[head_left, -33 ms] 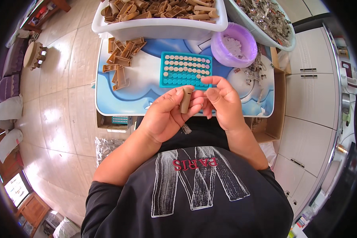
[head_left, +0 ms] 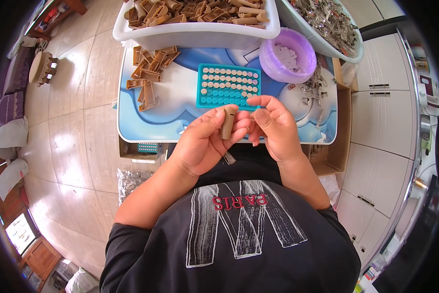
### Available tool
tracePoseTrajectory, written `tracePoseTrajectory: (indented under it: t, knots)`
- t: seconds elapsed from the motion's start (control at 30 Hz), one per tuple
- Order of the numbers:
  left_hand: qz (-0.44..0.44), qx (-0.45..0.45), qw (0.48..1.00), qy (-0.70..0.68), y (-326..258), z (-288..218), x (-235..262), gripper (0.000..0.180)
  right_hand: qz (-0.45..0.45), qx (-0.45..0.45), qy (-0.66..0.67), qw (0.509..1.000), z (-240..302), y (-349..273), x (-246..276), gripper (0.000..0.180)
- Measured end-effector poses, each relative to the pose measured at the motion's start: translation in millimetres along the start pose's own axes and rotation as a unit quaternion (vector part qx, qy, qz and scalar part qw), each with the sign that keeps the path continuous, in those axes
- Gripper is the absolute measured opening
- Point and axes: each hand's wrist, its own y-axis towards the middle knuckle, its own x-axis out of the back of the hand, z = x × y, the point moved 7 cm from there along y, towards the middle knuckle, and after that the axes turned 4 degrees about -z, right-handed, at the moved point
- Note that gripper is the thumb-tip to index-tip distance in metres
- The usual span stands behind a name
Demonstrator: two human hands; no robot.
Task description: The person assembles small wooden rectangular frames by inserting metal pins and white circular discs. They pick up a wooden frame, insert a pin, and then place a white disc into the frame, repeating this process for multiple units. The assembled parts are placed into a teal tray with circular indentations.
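Almost nothing has moved since the earlier frame; at most, the right hand (head_left: 276, 129) shows a very slight shift, and the tray and containers match.

Left hand (head_left: 200, 136): fingers gripping one brown piece (head_left: 227, 124), thumb on its near left side, other fingers behind and to its right. Piece stands lengthwise, slightly tilted, with a dark slot near its upper end turned toward the wearer; this hold probably serves to keep the slot visible and within the other hand's reach. Lower end rests just over the curled fingers, above the near edge of the tabletop (head_left: 163, 119).

Right hand: fingers bent beside the piece, thumb and forefinger apart; cannot tell whether anything small is held between them and the left fingertips.

Teal tray (head_left: 199, 83) lies just beyond both hands, carrying pale round pieces (head_left: 229, 77) in rows, likely so that each can be picked singly. Loose brown pieces (head_left: 151, 66) lie to the left, purple bowl (head_left: 264, 61) to the right, presumably for easy reach.
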Motion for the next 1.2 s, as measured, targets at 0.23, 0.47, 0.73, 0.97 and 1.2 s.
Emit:
tracePoseTrajectory:
  t: [0.23, 0.47, 0.73, 0.97, 1.2]
  knots:
    - [-0.032, -0.019, 0.999, 0.015, 0.2, -1.6, 2.0, 0.03, -0.051, 0.076, -0.06, 0.994, -2.4, -9.9, 4.7, 0.011]
    - [-0.015, 0.01, 1.0, 0.017, 1.8, 5.7, 11.1, 0.03, -0.066, 0.429, -0.384, 0.815, 49.4, -30.5, -28.2, 0.011]
    - [-0.026, -0.007, 0.998, 0.061, 0.8, 2.7, 9.4, 0.023, -0.039, 0.456, -0.402, 0.793, 47.8, -31.5, -35.9, 0.016]
    - [-0.046, 0.007, 0.997, 0.054, -0.2, 4.5, 7.8, 0.019, -0.025, 0.455, -0.431, 0.779, 48.0, -32.0, -38.3, 0.017]
    - [-0.085, 0.006, 0.994, 0.069, -2.9, 2.6, 3.7, 0.02, -0.033, 0.447, -0.422, 0.788, 46.4, -30.2, -36.5, 0.016]
